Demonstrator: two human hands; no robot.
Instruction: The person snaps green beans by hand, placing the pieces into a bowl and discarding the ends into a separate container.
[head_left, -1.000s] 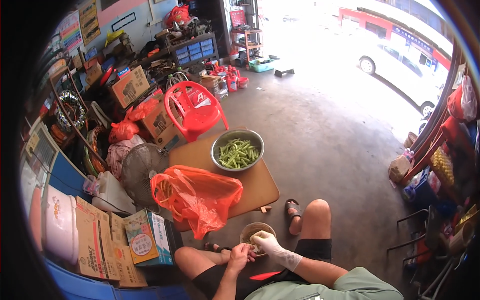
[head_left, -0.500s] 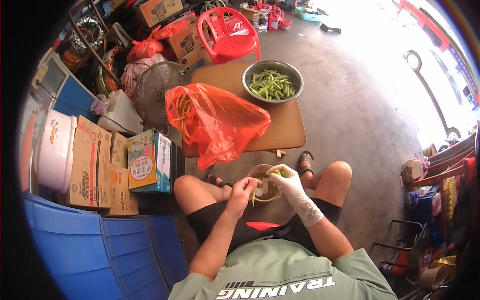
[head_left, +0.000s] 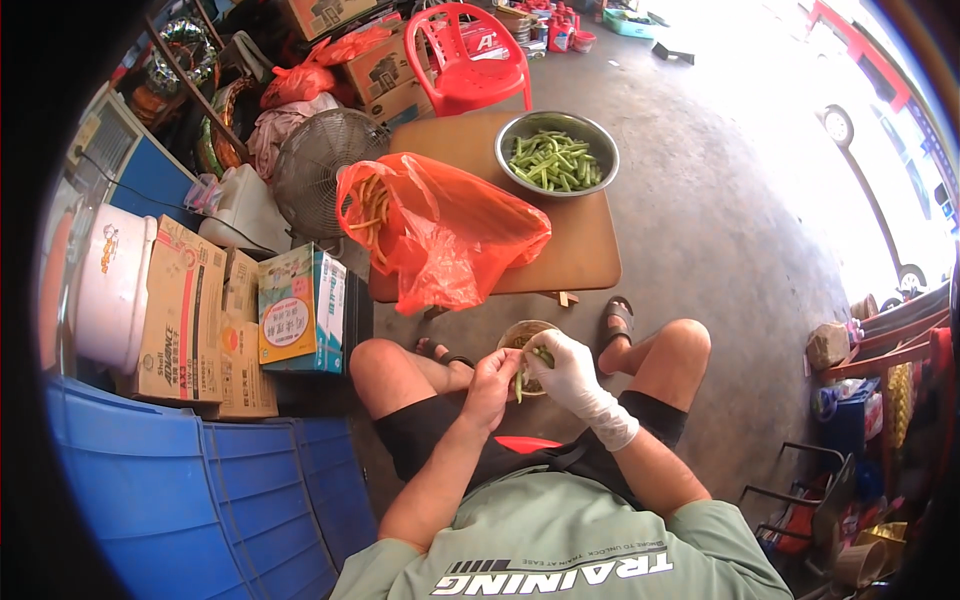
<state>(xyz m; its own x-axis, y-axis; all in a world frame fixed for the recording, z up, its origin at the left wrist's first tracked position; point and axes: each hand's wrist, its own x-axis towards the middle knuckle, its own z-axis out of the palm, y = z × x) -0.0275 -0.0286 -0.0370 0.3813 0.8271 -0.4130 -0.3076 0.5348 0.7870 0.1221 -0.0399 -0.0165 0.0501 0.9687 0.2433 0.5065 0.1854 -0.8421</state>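
My bare left hand (head_left: 490, 388) is closed, pinching a green bean (head_left: 519, 386) that hangs down from its fingertips. Beside it, my right hand (head_left: 568, 378) wears a thin white glove. Its fingers are curled round some green bean pieces (head_left: 543, 356), and the fingertips of both hands meet. Below them on the floor, between my feet, stands a small round container (head_left: 518, 331), mostly covered by my hands. On the low brown table (head_left: 590, 250), a steel bowl (head_left: 608, 150) holds many cut green bean pieces. A red plastic bag (head_left: 450, 235) lies beside it, with long beans (head_left: 368, 212) at its mouth.
A red plastic chair (head_left: 470, 70) stands behind the table. To the left are a grey fan (head_left: 325, 170), cardboard boxes (head_left: 180, 310) and blue bins (head_left: 140, 480). Shelving with odds and ends and a black metal frame (head_left: 800, 490) are at the right.
My hands have come closer together, fingertips now meeting over the container. The whole view has shifted slightly, so the table and its things appear a little further right.
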